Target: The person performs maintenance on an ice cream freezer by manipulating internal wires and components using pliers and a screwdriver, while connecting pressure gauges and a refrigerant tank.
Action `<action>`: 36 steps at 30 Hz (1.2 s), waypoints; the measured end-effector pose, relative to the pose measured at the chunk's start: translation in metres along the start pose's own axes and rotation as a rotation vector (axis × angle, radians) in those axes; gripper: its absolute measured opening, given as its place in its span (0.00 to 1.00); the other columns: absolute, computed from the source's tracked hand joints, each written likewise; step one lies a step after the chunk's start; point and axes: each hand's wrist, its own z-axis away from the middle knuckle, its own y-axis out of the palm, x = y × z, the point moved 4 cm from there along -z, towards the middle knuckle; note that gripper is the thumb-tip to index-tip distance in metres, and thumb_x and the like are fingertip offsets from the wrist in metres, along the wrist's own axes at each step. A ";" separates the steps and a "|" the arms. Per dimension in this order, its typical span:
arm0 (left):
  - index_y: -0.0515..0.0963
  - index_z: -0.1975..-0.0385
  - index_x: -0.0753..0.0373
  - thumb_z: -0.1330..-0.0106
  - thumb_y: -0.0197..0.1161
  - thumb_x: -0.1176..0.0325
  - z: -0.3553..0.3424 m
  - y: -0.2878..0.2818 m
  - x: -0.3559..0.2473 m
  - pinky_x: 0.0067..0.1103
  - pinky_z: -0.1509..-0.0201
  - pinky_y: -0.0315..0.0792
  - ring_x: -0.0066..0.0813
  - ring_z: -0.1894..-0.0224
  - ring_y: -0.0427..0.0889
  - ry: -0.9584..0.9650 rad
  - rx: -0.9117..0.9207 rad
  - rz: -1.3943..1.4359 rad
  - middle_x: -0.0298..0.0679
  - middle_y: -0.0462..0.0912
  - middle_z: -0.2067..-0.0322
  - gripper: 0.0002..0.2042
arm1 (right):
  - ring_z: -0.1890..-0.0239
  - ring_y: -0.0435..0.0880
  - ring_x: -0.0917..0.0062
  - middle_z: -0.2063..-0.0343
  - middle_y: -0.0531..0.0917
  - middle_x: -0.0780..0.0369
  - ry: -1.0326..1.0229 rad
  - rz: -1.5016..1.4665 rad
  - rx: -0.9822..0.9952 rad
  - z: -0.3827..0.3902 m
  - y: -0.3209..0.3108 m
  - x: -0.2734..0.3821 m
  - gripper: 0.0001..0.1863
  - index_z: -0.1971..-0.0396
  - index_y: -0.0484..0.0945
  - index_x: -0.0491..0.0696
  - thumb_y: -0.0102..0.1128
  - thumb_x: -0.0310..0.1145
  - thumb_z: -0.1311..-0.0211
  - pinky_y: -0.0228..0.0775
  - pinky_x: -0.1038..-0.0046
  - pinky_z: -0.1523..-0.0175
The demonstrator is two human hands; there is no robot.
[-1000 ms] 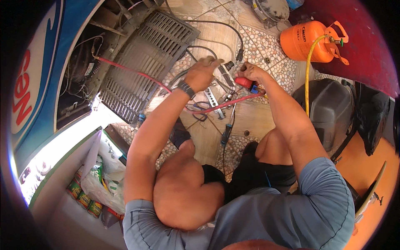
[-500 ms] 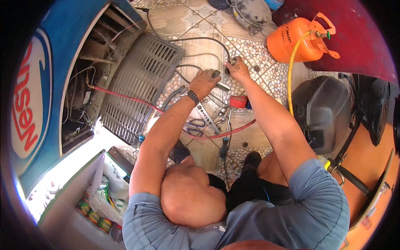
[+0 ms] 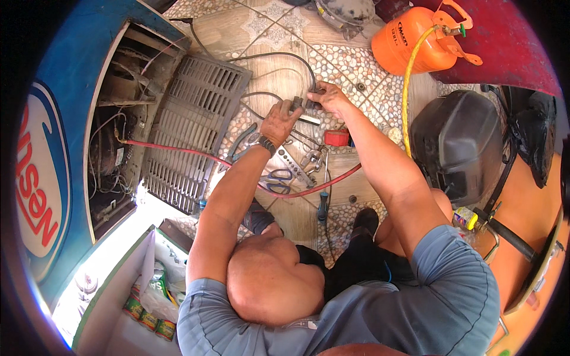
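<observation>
- Left grip (image 3: 278, 123) is grasping a dark connector (image 3: 297, 104), its end protruding past the fingers.
- Right grip (image 3: 330, 99) is pinching the plug (image 3: 311, 104) of a black cord (image 3: 312, 72), just beside the connector; contact is remaining unclear.

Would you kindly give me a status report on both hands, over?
Left hand gripping dark cylindrical connector. Right hand pinching small black plug on curved black cable. Long red flexible hose passing beneath left forearm.
</observation>
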 end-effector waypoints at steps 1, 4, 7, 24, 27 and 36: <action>0.72 0.48 0.47 0.40 0.54 0.75 0.001 -0.002 0.000 0.34 0.44 0.72 0.44 0.50 0.75 0.002 0.005 -0.017 0.44 0.74 0.53 0.20 | 0.50 0.81 0.69 0.48 0.81 0.52 -0.004 0.009 -0.006 0.000 0.001 0.000 0.36 0.39 0.70 0.39 0.73 0.41 0.44 0.72 0.71 0.45; 0.72 0.48 0.48 0.40 0.54 0.75 0.003 -0.007 0.000 0.34 0.44 0.71 0.43 0.49 0.75 0.004 -0.003 -0.044 0.43 0.74 0.54 0.20 | 0.48 0.80 0.69 0.45 0.80 0.52 -0.045 0.056 -0.006 0.000 0.004 0.001 0.38 0.38 0.69 0.40 0.73 0.42 0.44 0.71 0.71 0.43; 0.72 0.49 0.49 0.39 0.53 0.74 0.003 -0.008 0.001 0.34 0.44 0.70 0.41 0.49 0.75 -0.002 -0.028 -0.029 0.42 0.74 0.54 0.18 | 0.46 0.79 0.68 0.43 0.78 0.52 -0.042 0.130 0.014 0.000 0.003 0.003 0.39 0.37 0.68 0.41 0.73 0.44 0.44 0.71 0.70 0.41; 0.75 0.52 0.53 0.45 0.61 0.74 -0.004 -0.003 -0.001 0.34 0.51 0.71 0.42 0.56 0.76 -0.006 -0.183 0.047 0.41 0.74 0.61 0.19 | 0.48 0.80 0.69 0.46 0.80 0.49 -0.065 0.026 0.065 -0.006 0.002 -0.008 0.39 0.37 0.67 0.39 0.74 0.38 0.45 0.72 0.72 0.44; 0.74 0.52 0.54 0.44 0.58 0.74 0.003 -0.005 0.003 0.33 0.50 0.70 0.40 0.55 0.76 -0.057 -0.120 0.006 0.40 0.74 0.60 0.18 | 0.48 0.80 0.67 0.47 0.80 0.49 -0.073 0.118 0.053 -0.005 0.016 -0.006 0.38 0.38 0.68 0.40 0.74 0.40 0.45 0.72 0.71 0.44; 0.75 0.53 0.53 0.44 0.65 0.68 -0.032 -0.002 0.003 0.36 0.56 0.69 0.42 0.60 0.77 -0.044 -0.210 -0.007 0.42 0.75 0.64 0.17 | 0.60 0.84 0.70 0.61 0.86 0.53 -0.203 0.186 -0.011 -0.010 -0.012 -0.005 0.28 0.48 0.75 0.41 0.72 0.41 0.43 0.74 0.71 0.53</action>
